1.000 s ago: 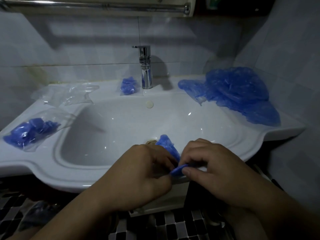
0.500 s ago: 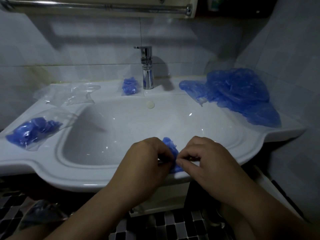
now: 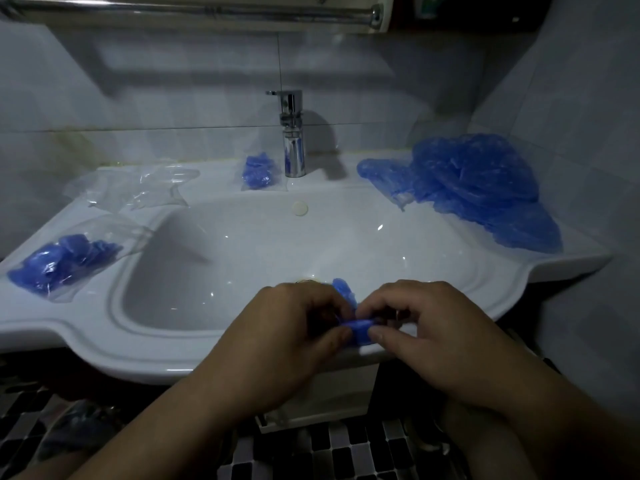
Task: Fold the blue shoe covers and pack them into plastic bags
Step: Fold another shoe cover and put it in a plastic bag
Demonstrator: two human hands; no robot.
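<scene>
Over the front rim of the white sink (image 3: 104, 344), my left hand (image 3: 287, 337) and my right hand (image 3: 426, 337) both pinch one small folded blue shoe cover (image 3: 358, 327); a bit of it sticks up behind my fingers. A loose pile of blue shoe covers (image 3: 478, 181) lies on the sink's right ledge. A plastic bag filled with blue covers (image 3: 65, 258) lies on the left ledge. A second small filled bag (image 3: 259, 173) sits by the tap. Empty clear plastic bags (image 3: 138, 185) lie at the back left.
A chrome tap (image 3: 292, 133) stands at the back of the basin. A metal rail (image 3: 194, 8) runs along the wall above. Tiled walls close in at the back and right. Below the sink is a dark mosaic floor (image 3: 346, 452).
My fingers have kept working the small blue cover between both hands; it now shows as a tight roll held between my thumbs and fingers. Everything on the sink ledges stayed put.
</scene>
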